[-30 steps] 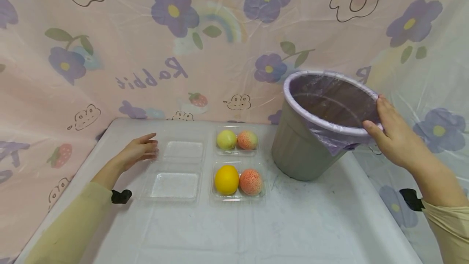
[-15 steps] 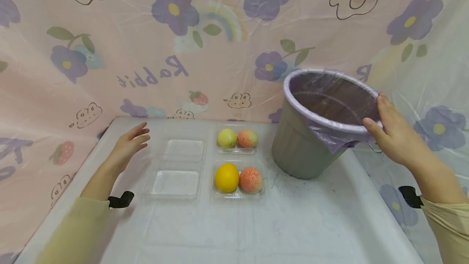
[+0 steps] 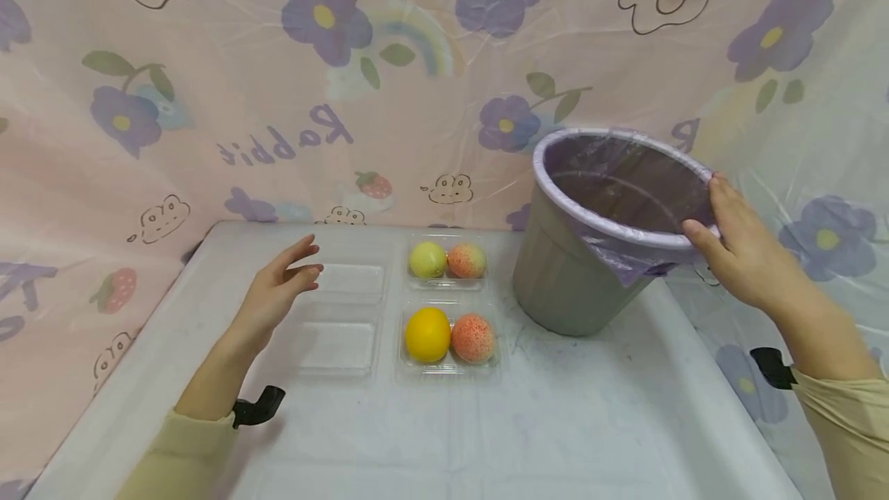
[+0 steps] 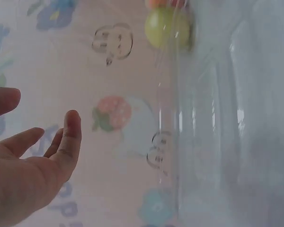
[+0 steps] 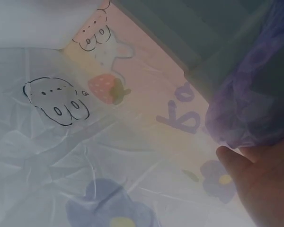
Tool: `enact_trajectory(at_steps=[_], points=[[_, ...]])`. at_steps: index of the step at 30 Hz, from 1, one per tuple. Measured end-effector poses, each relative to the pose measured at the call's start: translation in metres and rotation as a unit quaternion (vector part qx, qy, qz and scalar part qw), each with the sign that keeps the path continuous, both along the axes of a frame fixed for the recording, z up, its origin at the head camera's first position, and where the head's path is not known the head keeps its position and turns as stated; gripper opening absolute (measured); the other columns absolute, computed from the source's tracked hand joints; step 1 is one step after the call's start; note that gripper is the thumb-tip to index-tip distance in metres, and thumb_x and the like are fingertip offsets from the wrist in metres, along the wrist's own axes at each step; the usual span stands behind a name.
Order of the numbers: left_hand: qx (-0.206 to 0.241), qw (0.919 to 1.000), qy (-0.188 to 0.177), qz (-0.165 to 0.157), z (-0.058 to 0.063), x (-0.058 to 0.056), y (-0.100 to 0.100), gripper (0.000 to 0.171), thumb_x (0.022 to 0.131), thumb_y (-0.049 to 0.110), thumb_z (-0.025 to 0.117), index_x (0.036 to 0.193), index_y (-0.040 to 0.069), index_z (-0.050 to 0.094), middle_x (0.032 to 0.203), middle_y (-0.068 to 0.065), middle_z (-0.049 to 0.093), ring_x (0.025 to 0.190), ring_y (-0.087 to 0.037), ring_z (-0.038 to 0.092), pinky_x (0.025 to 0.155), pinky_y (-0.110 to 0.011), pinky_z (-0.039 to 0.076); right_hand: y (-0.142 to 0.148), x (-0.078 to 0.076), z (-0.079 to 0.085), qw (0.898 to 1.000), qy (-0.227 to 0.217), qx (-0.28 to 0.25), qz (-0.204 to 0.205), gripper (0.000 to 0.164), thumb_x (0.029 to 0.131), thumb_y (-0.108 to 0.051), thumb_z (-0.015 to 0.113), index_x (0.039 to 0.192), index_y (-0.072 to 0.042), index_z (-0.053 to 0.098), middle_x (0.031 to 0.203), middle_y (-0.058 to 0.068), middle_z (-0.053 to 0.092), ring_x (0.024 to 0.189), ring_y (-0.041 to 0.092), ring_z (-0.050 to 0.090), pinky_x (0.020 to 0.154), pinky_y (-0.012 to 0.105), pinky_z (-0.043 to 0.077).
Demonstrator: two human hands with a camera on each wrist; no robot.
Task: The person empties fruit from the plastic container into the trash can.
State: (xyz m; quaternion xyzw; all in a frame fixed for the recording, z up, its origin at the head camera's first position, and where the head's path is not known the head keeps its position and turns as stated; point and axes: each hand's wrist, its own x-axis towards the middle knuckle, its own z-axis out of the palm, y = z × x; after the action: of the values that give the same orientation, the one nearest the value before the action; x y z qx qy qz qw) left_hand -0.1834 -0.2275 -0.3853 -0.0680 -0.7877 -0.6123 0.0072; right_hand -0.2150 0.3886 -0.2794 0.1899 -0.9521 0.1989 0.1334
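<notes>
My left hand (image 3: 278, 292) hovers over the left part of the table, fingers loosely bent and holding nothing. Below and beside it lie clear plastic trays (image 3: 340, 346), partly covered by the hand in the head view. On the right, my right hand (image 3: 753, 257) grips the rim of a grey trash bin (image 3: 566, 276), which leans to the right. A purple plastic liner (image 3: 618, 234) is folded over the bin's rim. In the right wrist view, my thumb (image 5: 232, 161) is against the liner; the other fingers are mostly hidden.
Mid-table, one clear tray holds a yellow-green fruit (image 3: 427, 260) and a speckled peach-like fruit (image 3: 466, 260). The nearer tray holds an orange-yellow fruit (image 3: 427, 335) and a reddish speckled fruit (image 3: 474, 338). A printed curtain (image 3: 403, 114) hangs behind the white table (image 3: 486, 438).
My left hand first drew back left from the trays, then came right and nearer, over them. My right hand and the bin have stayed in place.
</notes>
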Motion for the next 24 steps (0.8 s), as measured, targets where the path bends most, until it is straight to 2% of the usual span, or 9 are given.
enact_trajectory(at_steps=[3,5,8,13,17,24], points=[[-0.01,0.9999,-0.002,-0.012,-0.005,0.003,0.018,0.061,0.108,0.013,0.054,0.165,0.012,0.03,0.161,-0.017,0.039,0.125,-0.008,0.058,0.095,-0.013,0.05,0.0,0.0,0.0,1.0,0.0,-0.002,0.0,0.075,0.112,-0.03,0.039,0.161,0.01,-0.001,0.169,0.032,-0.004,0.157,0.047,-0.005,0.129,0.049,-0.008],[-0.018,0.9996,-0.004,-0.022,-0.01,0.004,0.028,0.061,0.107,0.01,0.056,0.164,0.011,0.033,0.16,-0.016,0.041,0.131,-0.02,0.056,0.096,-0.015,0.05,0.0,0.0,0.0,1.0,-0.002,-0.003,-0.001,0.075,0.112,-0.031,0.039,0.162,0.009,-0.001,0.169,0.029,-0.005,0.157,0.045,-0.006,0.129,0.049,-0.008],[-0.042,0.9984,-0.007,-0.039,-0.018,0.004,0.042,0.062,0.106,0.01,0.059,0.163,0.011,0.035,0.16,-0.015,0.041,0.135,-0.034,0.054,0.101,-0.027,0.052,0.0,0.0,0.001,1.0,-0.003,-0.002,-0.002,0.075,0.112,-0.031,0.039,0.162,0.008,-0.002,0.17,0.028,-0.006,0.157,0.045,-0.006,0.129,0.049,-0.008],[-0.089,0.9937,0.002,-0.068,-0.032,0.005,0.06,0.062,0.103,0.007,0.06,0.161,0.009,0.038,0.16,-0.017,0.04,0.131,-0.036,0.057,0.103,-0.045,0.055,-0.002,0.0,0.001,1.0,0.001,0.001,-0.002,0.074,0.112,-0.03,0.038,0.16,0.011,-0.001,0.168,0.033,-0.004,0.156,0.048,-0.005,0.129,0.05,-0.007],[-0.131,0.9877,0.012,-0.085,-0.039,0.003,0.075,0.062,0.101,0.005,0.061,0.159,0.007,0.041,0.157,-0.02,0.042,0.124,-0.035,0.061,0.101,-0.046,0.057,-0.003,0.001,0.0,1.0,0.002,-0.001,-0.003,0.074,0.112,-0.03,0.038,0.16,0.012,-0.001,0.168,0.034,-0.004,0.156,0.049,-0.004,0.129,0.05,-0.007],[-0.175,0.9787,-0.009,-0.107,-0.046,-0.003,0.088,0.067,0.098,0.006,0.063,0.16,0.007,0.038,0.154,-0.024,0.042,0.129,-0.043,0.058,0.103,-0.05,0.056,-0.002,0.0,0.001,1.0,0.004,-0.003,-0.003,0.075,0.112,-0.032,0.037,0.16,0.012,0.0,0.167,0.035,-0.003,0.156,0.048,-0.004,0.129,0.049,-0.006]])
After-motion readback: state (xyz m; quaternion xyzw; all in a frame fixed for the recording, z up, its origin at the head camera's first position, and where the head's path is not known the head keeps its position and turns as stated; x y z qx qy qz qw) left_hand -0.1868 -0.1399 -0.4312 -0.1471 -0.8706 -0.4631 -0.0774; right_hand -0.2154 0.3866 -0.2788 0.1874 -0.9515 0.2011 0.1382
